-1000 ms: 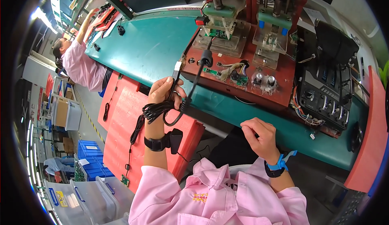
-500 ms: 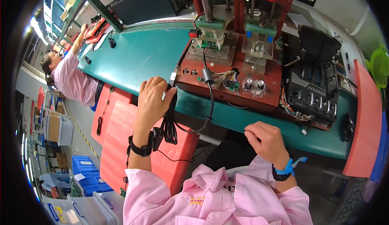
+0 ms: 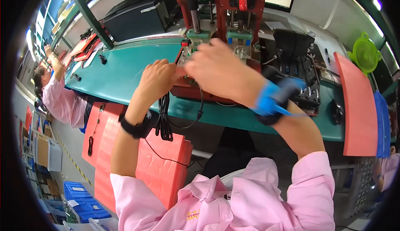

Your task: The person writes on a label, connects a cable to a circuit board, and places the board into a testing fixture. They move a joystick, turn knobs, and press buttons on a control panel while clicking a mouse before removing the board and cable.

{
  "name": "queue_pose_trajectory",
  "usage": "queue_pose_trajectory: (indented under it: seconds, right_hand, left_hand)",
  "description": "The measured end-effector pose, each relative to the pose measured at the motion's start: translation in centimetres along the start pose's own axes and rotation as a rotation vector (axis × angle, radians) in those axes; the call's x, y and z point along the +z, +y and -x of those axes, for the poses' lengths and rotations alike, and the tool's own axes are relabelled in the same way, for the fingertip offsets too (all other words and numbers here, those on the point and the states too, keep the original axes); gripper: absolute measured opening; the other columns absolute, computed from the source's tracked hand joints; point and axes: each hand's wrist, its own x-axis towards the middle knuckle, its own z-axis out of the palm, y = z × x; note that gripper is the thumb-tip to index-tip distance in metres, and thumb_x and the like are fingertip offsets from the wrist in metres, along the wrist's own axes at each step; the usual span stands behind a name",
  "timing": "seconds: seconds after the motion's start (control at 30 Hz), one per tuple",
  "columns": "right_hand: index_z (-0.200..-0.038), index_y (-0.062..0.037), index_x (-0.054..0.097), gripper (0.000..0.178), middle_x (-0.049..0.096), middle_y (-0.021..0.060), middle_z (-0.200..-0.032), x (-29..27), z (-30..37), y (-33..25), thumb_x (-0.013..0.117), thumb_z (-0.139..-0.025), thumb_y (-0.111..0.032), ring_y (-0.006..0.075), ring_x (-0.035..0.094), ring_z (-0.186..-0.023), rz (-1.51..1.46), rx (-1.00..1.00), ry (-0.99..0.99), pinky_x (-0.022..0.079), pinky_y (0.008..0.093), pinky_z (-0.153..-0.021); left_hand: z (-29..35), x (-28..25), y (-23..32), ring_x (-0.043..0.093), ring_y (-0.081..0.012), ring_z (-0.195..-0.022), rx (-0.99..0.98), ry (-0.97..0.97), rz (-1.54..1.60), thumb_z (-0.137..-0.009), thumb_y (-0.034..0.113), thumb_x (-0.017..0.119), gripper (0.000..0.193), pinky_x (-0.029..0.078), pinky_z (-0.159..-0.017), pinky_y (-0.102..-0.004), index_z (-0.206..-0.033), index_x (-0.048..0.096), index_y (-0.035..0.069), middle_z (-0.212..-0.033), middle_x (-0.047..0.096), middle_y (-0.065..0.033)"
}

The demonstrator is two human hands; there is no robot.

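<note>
My left hand point(image 3: 158, 78) is closed at the front left corner of a red test fixture point(image 3: 189, 93). From below its fingers hangs a coiled black cable point(image 3: 164, 120), whose USB plug is now hidden by the hand. A loop of the same cable runs to the right and up towards the fixture. My right hand point(image 3: 218, 70) reaches over the fixture, close beside the left; motion smears its fingers, so I cannot make out whether it holds anything. It covers much of the fixture's front and the circuit board there. Two press columns with a red-tipped lever point(image 3: 243, 3) rise behind it.
A black control unit with switches point(image 3: 302, 91) stands right of the fixture, with a mouse point(image 3: 336, 111) beyond it. Red foam sheets point(image 3: 154, 168) are stacked below left. A black computer case point(image 3: 139, 25) stands at the back. Another person point(image 3: 64, 95) works at far left.
My right hand has risen from near the table's front edge to the fixture, beside the left hand. The left fingers have closed over the plug. The view has shifted.
</note>
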Motion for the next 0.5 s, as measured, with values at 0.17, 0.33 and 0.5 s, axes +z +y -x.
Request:
queue_pose_trajectory:
  seconds: [0.17, 0.33, 0.5]
  right_hand:
    - [-0.068, -0.0058, 0.058, 0.005, 0.054, 0.0074, -0.075, 5.4, -2.7, -0.8, 0.053, -0.068, -0.008, 0.0226, 0.049, -0.086, 0.001, -0.018, -0.214, 0.035, 0.0434, -0.081]
    - [-0.067, -0.0058, 0.059, 0.006, 0.054, 0.0077, -0.076, 7.4, -1.6, -1.1, 0.053, -0.067, -0.007, 0.0235, 0.049, -0.086, 0.002, -0.027, -0.047, 0.034, 0.0421, -0.082]
    - [-0.067, -0.0072, 0.06, 0.007, 0.054, 0.0079, -0.076, 8.5, -1.5, -0.1, 0.054, -0.066, -0.01, 0.0235, 0.049, -0.086, 0.028, 0.029, 0.176, 0.035, 0.0402, -0.078]
  left_hand:
    - [-1.8, 4.2, -1.0, 0.057, -0.0285, -0.079, 0.029, 0.055, 0.026, -0.068, 0.017, 0.054, 0.01, 0.044, -0.067, -0.0384, -0.072, 0.057, 0.008, -0.078, 0.06, -0.0109]
    - [-1.3, 4.6, -0.5, 0.06, -0.0269, -0.073, -0.058, 0.035, -0.023, -0.067, 0.017, 0.054, 0.01, 0.044, -0.062, -0.0403, -0.066, 0.059, 0.009, -0.074, 0.062, -0.0089]
    - [-1.6, 4.3, -0.1, 0.057, -0.0236, -0.082, -0.022, 0.094, -0.039, -0.068, 0.018, 0.054, 0.009, 0.04, -0.066, -0.0394, -0.071, 0.059, 0.01, -0.081, 0.06, -0.0075]
